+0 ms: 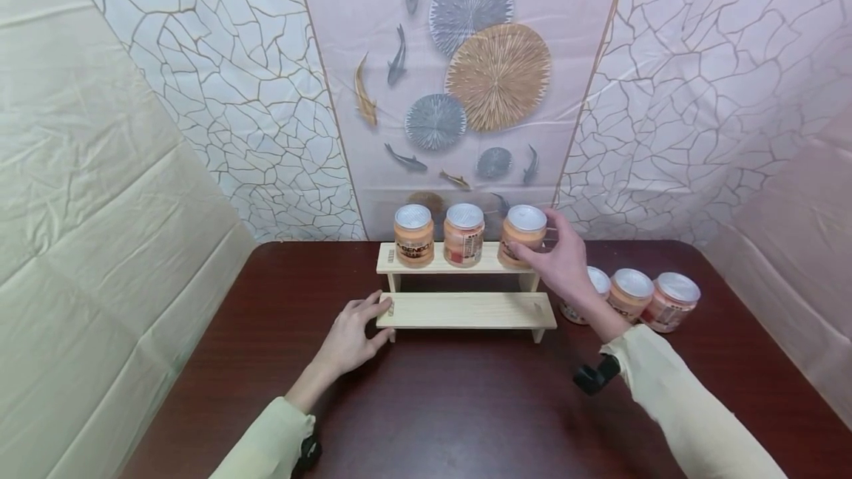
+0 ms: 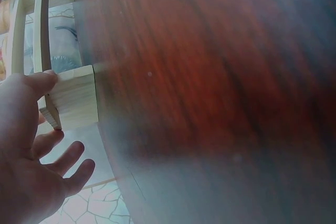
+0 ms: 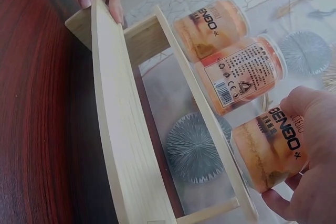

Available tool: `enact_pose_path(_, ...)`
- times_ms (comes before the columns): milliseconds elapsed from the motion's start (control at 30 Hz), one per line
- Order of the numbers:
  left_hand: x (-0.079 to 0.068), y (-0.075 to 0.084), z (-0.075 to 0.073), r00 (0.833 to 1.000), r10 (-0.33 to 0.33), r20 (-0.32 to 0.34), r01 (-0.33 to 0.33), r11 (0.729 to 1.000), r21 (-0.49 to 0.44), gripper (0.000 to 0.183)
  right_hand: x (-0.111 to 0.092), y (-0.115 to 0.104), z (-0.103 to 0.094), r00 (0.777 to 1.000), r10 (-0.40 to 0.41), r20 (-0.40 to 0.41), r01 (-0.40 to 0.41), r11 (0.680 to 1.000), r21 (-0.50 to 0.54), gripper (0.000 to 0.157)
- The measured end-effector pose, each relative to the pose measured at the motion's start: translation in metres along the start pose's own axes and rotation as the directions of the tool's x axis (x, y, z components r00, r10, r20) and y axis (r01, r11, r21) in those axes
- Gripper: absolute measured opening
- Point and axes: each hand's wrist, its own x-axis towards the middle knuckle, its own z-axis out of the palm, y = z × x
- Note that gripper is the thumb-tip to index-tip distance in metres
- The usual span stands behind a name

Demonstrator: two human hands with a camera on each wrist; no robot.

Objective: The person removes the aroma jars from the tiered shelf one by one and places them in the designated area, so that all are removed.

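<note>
A two-tier light wooden rack (image 1: 466,310) stands on the table. My right hand (image 1: 563,257) grips an orange-labelled jar (image 1: 519,244) with a white lid at the right end of the upper tier. The jar's base is at the board in the right wrist view, where its label (image 3: 270,145) faces the camera. To its left, two more jars stand upright on that tier: a middle jar (image 1: 464,236) and a left jar (image 1: 414,236). My left hand (image 1: 350,335) pinches the left end of the lower board, its thumb and a finger on opposite sides in the left wrist view.
Right of the rack, three similar jars stand in a row on the dark red table (image 1: 426,405): a right jar (image 1: 671,303), a middle one (image 1: 629,296) and one (image 1: 598,282) partly hidden by my right arm. A patterned cloth (image 1: 459,94) hangs behind.
</note>
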Motion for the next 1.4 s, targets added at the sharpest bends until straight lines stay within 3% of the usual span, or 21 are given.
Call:
enact_pose_path(600,-0.001,0.003,-0.001,1.0,-0.017,0.009,0.017,1.0,0.008,0.052,-0.022,-0.008,-0.032,1.0,0.006,-0.03,-0.008,0.999,-0.053,0.066)
enact_pose_path(1133,0.001,0.003,-0.001,1.0,-0.002,-0.001,0.002,1.0,0.0,0.052,-0.043,-0.005,-0.056,1.0,0.004,-0.027,-0.004,1.0,-0.007,0.068)
enact_pose_path(1400,0.0,0.003,-0.001,1.0,0.001,-0.002,-0.001,1.0,0.007,0.052,-0.055,-0.001,-0.067,0.998,0.01,-0.054,-0.013,0.998,-0.055,0.069)
